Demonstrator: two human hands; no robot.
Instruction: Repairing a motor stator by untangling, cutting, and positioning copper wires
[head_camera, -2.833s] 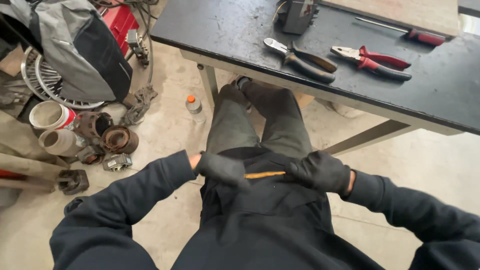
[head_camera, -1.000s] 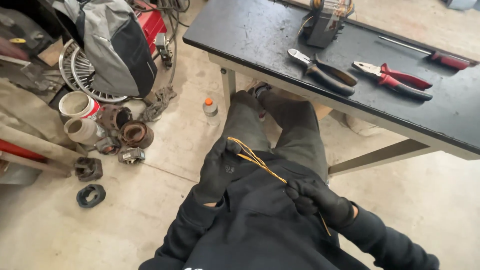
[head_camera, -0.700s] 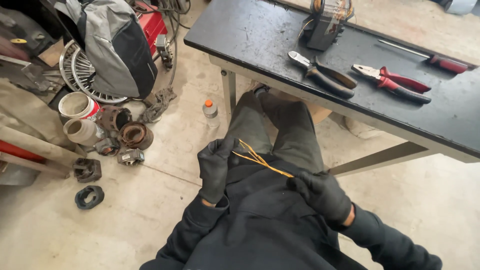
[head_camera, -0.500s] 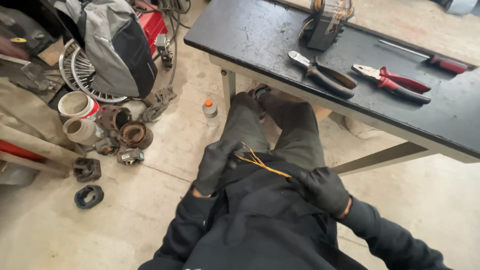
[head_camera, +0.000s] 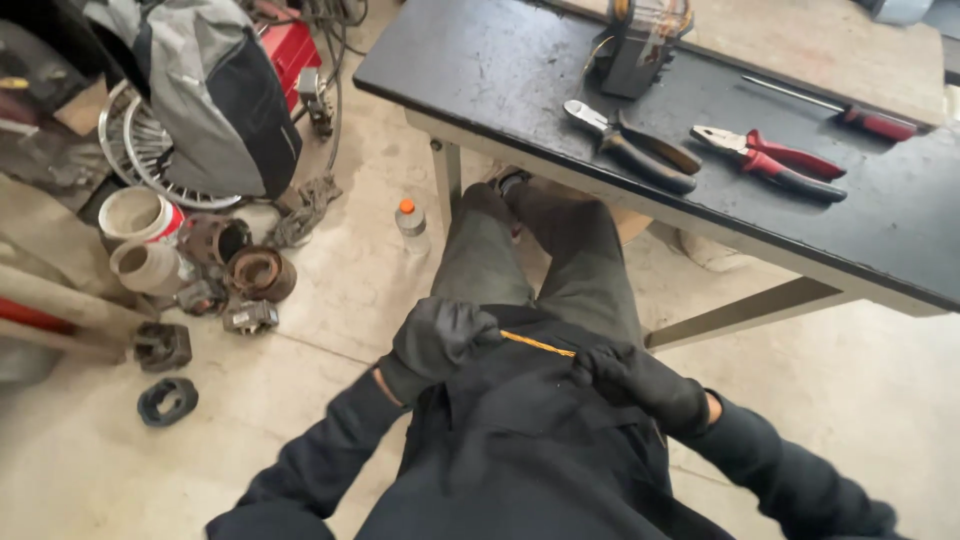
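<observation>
Both my hands wear dark gloves and sit over my lap, in front of a dark jacket. My left hand (head_camera: 440, 338) is closed on one end of a short bundle of thin orange-yellow wire (head_camera: 537, 344). My right hand (head_camera: 630, 378) grips the other end. The wire runs nearly straight between the two fists, slanting down to the right. My legs in dark trousers stretch under a black workbench (head_camera: 500, 70).
On the bench lie black-handled pliers (head_camera: 632, 145), red-handled pliers (head_camera: 770, 162), a red-handled screwdriver (head_camera: 850, 112) and a wound coil part (head_camera: 640, 40). On the floor at left are a small orange-capped bottle (head_camera: 410, 222), tins, rusty metal parts, a fan grille and a grey bag.
The loose, splayed wire strands have been drawn into one tight straight bundle between my fists. My left hand came back up onto the wire; the view shifted slightly.
</observation>
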